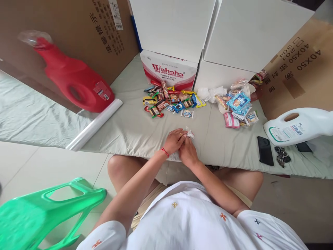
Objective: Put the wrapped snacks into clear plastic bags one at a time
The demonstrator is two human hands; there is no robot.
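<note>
My left hand [173, 141], with a red string on the wrist and a ring, meets my right hand [188, 151] at the cloth's front edge. The fingers of both are closed together on a small clear plastic packet [190, 133]; its crinkled end sticks out beyond the fingertips. What is inside it is hidden. Beyond the hands lies a pile of wrapped snacks [169, 99], with one white-and-blue snack packet [187, 114] at its near side. Farther right is a second heap of snack packets [238, 104], partly over white cups [251, 89].
White boxes [171, 24] and a Wahaha carton [169, 71] stand behind. At left are a red detergent bottle [78, 80], a plastic film roll [95, 125] and a green stool [28, 215]. At right lie a white bottle [299, 125], a phone [265, 151] and keys [282, 157].
</note>
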